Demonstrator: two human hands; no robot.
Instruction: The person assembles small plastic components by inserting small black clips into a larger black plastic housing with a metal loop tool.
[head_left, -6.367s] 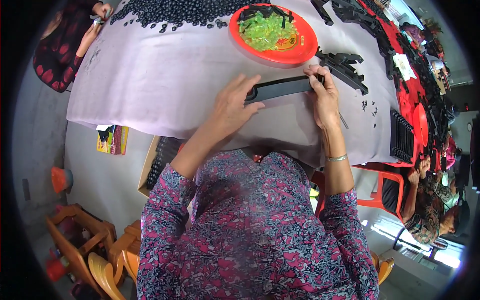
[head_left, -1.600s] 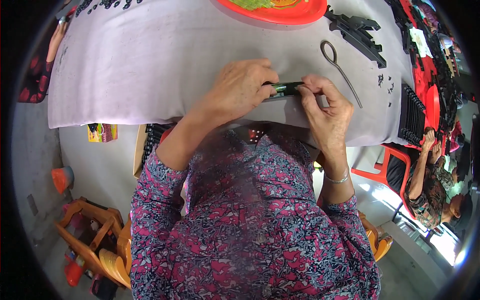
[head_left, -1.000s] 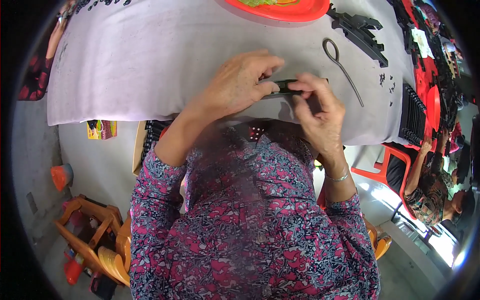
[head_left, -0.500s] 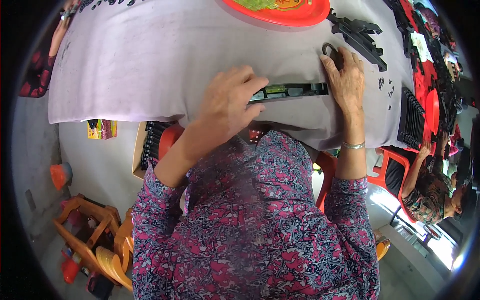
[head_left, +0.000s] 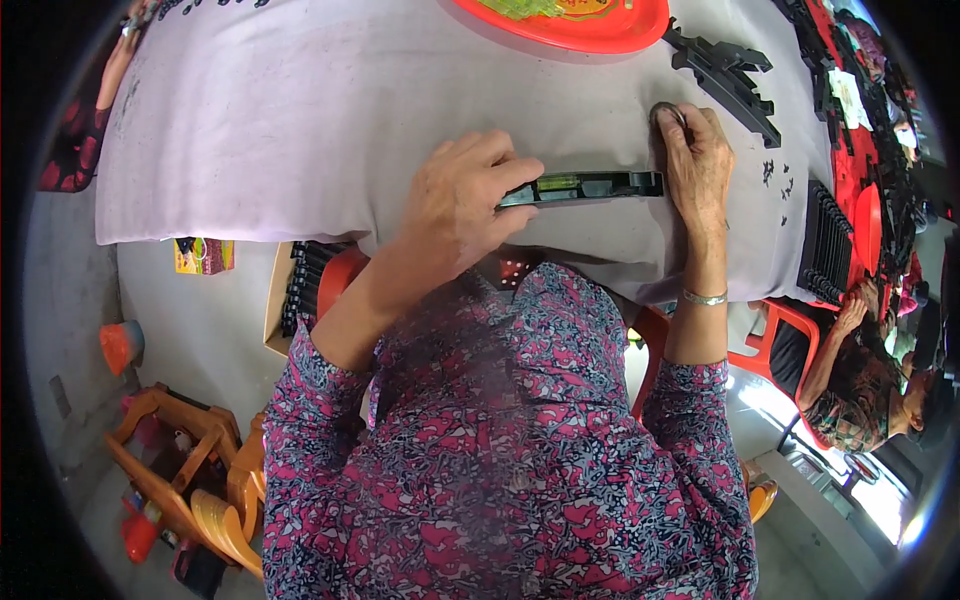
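On the cloth-covered table, my left hand pinches the left end of a black spirit level with a yellow-green vial in its body. The level lies crosswise in front of me, its right end close to my other wrist. My right hand is closed around a small dark tool whose round loop sticks out between thumb and fingers. The rest of that tool is hidden in the palm. Right of this hand lie several tiny black parts on the cloth.
A red tray with clear yellow-green pieces stands at the far side. Black level bodies are piled beside it. A row of black parts sits at the table's right edge. Another person sits at right; wooden chairs stand lower left.
My right hand has drawn slightly nearer and closed more firmly round the dark looped tool, lifting its loop upright. My left hand keeps its hold on the level.
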